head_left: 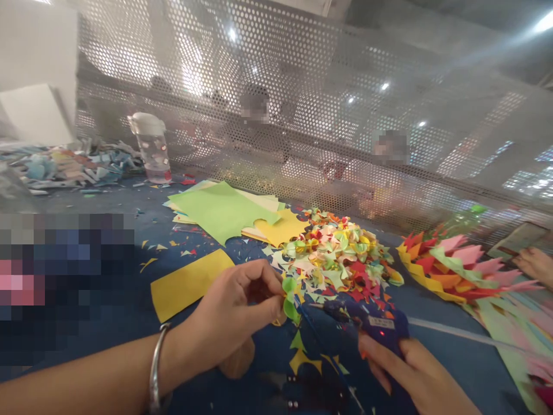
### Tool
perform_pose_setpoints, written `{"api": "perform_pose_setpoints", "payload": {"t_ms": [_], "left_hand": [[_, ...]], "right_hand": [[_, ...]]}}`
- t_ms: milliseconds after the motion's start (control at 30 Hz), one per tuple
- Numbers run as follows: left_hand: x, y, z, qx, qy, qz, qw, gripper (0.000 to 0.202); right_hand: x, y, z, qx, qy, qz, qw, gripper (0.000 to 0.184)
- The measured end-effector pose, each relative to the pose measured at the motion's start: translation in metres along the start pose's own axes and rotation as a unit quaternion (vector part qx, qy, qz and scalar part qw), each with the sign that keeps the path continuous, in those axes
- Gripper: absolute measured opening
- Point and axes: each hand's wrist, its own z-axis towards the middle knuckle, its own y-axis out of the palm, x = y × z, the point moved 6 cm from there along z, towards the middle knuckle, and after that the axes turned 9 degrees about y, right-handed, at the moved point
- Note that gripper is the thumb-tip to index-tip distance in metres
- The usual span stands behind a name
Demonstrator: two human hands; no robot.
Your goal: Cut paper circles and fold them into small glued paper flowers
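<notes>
The fingers of the left hand (pixel 228 311) are pinching a curled, bright green, felt-like piece (pixel 290 297) by its left side, thumb and forefinger pressed together, so that its two lobes stick out to the right, one above the other. The piece stands with its long axis roughly upright in the view, held above the counter (pixel 427 300). Across from it, the fingers of the right hand (pixel 415 366) are wrapped around a dark blue glue gun (pixel 389 325) with a small red light, its nozzle pointing left, nearly square to the piece's axis. The nozzle tip lies just beside the lobes; whether it touches them is too small to tell. The left hand is the nearer to the piece, which lies between it and the gun. Beyond the nozzle spreads a heap of multicoloured curled pieces (pixel 345 248); behind the left hand lies a flat, yellow, rectangular strip (pixel 190 285), and farther back a stack of light green and cream sheets (pixel 220 207).
</notes>
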Motion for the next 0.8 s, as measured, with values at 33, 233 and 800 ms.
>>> {"api": "perform_pose_setpoints", "payload": {"t_ms": [33,233,800], "left_hand": [[0.004,-0.002,0.0,0.003,-0.007,0.009,1.0,0.011],[0.004,-0.006,-0.024,-0.059,-0.097,0.11,0.987,0.012],[0.0,-0.034,-0.026,-0.088,-0.032,0.243,0.965,0.009]], "right_hand": [[-0.001,0.0,0.001,-0.015,0.011,0.013,1.0,0.053],[0.004,-0.012,0.004,-0.045,0.065,0.088,0.993,0.047],[0.013,-0.025,0.007,-0.038,0.136,0.03,0.99,0.044]]}}
